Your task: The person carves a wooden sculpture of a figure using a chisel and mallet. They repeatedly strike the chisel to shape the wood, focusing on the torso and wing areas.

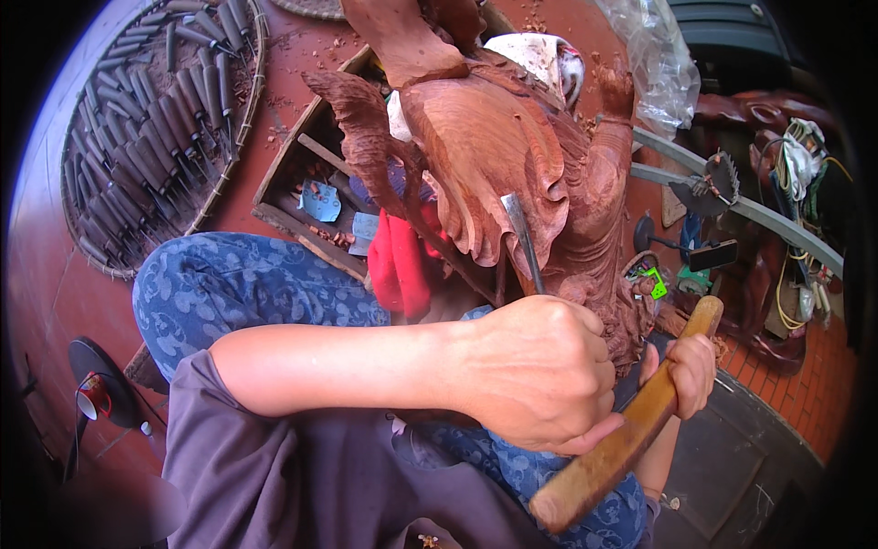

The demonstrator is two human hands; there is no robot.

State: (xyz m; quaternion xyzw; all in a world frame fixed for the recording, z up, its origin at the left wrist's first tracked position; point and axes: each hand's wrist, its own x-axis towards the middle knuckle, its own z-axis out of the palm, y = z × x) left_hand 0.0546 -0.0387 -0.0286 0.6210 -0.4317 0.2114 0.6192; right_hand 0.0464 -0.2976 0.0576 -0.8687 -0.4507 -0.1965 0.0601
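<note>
My left hand [535, 371] is closed in a fist around a carving chisel [522, 233], whose handle is hidden in the fingers. Its metal blade points away from me, with the tip against or just over the wavy edge of a reddish-brown wood carving [485, 146]. In my right hand [692, 371] is a flat wooden mallet [608, 448], held near its far end. The mallet's thick near end slants down toward my lap, close beside the left fist. Curled, ridged shapes cover the carving, which stands in front of me.
At the far left, a round woven tray [233, 146] carries several chisels. A wooden box [293, 174] with blue paper pieces sits behind my knee. Clear plastic sheeting [654, 64], metal bars [777, 224] and tangled cords [800, 183] lie to the right. Wood chips dot the red floor [293, 64].
</note>
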